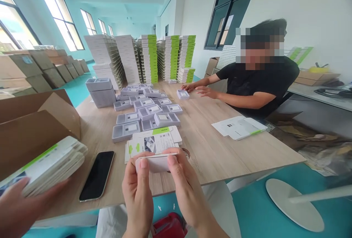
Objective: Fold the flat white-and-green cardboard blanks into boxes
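Low over the table's near edge, both my hands grip a white folding carton (157, 165), its end flap facing me. My left hand (139, 190) pinches the left end with the thumb in front and fingers behind. At the right end, my right hand (184, 190) holds it the same way. The carton's far side is hidden from me. Just beyond it lie flat printed cartons (155, 141) with green and white faces. Behind these is a loose heap of grey plastic trays (150, 110), several with a small white item inside.
Another person's hand (19, 197) holds a stack of flat cartons (60, 161) at left, beside a phone (96, 175) and open cardboard box (35, 120). A co-worker (255, 80) sits right, hands near a tray (183, 94). Tall carton stacks (148, 58) stand behind.
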`<state>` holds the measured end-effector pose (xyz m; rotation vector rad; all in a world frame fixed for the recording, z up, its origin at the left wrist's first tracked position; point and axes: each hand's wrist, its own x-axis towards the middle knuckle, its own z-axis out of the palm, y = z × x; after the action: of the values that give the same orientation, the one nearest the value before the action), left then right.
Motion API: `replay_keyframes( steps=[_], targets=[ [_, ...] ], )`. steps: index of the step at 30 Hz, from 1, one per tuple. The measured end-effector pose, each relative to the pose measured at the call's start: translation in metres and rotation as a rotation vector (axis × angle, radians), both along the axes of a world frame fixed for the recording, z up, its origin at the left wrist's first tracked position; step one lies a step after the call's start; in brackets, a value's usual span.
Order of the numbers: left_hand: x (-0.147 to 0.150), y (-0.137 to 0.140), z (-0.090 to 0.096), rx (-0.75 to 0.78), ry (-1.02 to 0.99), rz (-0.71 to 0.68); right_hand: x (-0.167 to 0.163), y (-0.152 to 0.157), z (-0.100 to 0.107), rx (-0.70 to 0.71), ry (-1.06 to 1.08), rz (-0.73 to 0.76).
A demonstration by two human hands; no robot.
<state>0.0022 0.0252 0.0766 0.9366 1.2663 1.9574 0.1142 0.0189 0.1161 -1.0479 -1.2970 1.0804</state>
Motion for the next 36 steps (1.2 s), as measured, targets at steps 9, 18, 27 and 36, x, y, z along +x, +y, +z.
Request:
replay_keyframes(
  steps=[9, 18, 27, 36],
  targets=[
    [-0.002, 0.007, -0.012, 0.025, -0.114, -0.045, 0.0, 0.005, 0.004, -0.041, -0.052, -0.015],
    [0.005, 0.007, -0.007, 0.042, -0.29, -0.048, -0.007, 0.008, 0.01, -0.119, -0.062, -0.034],
    [0.016, 0.003, 0.005, 0.006, -0.412, -0.002, -0.011, 0.012, 0.012, -0.12, -0.005, -0.056],
    [0.016, 0.007, 0.014, 0.035, -0.425, 0.102, -0.012, 0.017, 0.007, -0.119, -0.12, -0.064]
  ],
)
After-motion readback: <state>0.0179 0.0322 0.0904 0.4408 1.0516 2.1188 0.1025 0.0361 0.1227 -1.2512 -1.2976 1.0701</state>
